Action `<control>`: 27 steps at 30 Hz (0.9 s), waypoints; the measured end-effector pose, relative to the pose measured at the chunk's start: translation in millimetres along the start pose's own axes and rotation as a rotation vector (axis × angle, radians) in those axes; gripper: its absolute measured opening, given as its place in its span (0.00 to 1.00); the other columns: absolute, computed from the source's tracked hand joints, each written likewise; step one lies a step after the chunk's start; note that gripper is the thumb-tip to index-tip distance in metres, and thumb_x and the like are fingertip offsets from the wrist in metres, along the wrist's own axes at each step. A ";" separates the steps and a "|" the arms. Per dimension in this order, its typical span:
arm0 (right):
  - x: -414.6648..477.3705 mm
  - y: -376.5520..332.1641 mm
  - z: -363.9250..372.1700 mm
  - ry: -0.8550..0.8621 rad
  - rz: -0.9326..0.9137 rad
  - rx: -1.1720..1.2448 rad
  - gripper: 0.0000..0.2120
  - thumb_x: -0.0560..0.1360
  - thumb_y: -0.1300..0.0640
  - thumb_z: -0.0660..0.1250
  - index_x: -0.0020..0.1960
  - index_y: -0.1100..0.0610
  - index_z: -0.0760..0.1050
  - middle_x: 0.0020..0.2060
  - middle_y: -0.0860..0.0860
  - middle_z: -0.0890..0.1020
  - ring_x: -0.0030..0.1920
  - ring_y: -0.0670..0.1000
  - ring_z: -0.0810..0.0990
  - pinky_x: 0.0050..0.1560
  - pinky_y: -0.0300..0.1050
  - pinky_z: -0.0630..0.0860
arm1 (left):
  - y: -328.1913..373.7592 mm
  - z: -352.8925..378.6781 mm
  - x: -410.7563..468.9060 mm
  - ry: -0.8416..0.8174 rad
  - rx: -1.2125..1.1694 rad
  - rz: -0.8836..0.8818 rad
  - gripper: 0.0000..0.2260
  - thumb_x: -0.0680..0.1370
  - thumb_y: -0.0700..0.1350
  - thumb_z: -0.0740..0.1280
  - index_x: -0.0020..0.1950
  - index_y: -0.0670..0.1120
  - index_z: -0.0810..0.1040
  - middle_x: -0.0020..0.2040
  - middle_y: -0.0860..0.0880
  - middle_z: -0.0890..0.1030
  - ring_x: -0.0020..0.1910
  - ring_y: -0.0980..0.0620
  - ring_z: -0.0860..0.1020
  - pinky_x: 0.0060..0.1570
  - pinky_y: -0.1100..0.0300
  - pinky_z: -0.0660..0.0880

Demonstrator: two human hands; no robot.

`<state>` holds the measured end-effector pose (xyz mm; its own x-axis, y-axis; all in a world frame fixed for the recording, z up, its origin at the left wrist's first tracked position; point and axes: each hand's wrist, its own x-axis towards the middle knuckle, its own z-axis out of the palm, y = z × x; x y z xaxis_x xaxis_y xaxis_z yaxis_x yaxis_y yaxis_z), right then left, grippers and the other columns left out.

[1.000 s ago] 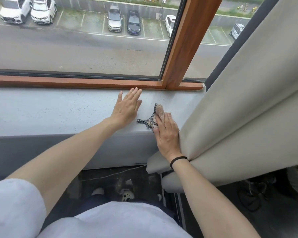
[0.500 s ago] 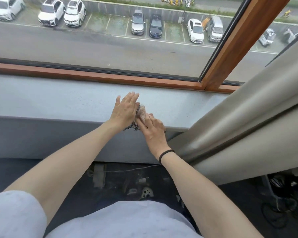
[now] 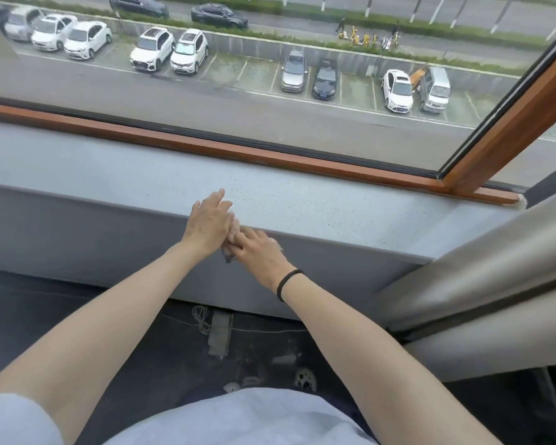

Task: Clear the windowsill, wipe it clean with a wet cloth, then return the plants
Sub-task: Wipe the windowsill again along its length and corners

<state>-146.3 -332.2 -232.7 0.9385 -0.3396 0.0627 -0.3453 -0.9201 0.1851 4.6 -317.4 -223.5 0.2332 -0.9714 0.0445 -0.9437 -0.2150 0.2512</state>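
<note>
Two hands met at the front edge of the windowsill (image 3: 334, 207): left hand (image 3: 211, 224) flat, fingers straight; right hand (image 3: 260, 252) touching it, straight fingers pressing the cloth (image 3: 235, 225), bunched there, mostly hidden beneath both. Curtain (image 3: 463, 268) at the windowsill's right end

I'm in an upstairs room, at a wide window. A grey speckled windowsill (image 3: 302, 200) runs under a brown wooden window frame (image 3: 238, 152), and a heavy beige curtain (image 3: 479, 268) hangs at my right. Down through the glass, cars (image 3: 187, 51) sit in marked parking bays beside a road. On the dark floor (image 3: 135, 348) lies a power strip (image 3: 219, 332) with loose cable (home or office, I cannot tell).
</note>
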 end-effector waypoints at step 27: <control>-3.3 8.6 -28.5 -0.597 0.526 1.979 0.27 0.72 0.61 0.58 0.72 0.57 0.63 0.65 0.59 0.73 0.59 0.60 0.77 0.61 0.55 0.74 | 34.9 -49.2 -136.8 0.023 -1.459 -0.645 0.18 0.75 0.27 0.60 0.63 0.36 0.75 0.51 0.43 0.81 0.48 0.49 0.80 0.46 0.62 0.76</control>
<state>-152.3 -333.4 -203.4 0.8006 -0.2075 -0.5622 -0.4305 0.4535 -0.7804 -48.7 -187.0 -173.2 0.5029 -0.7551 -0.4206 0.3304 -0.2818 0.9008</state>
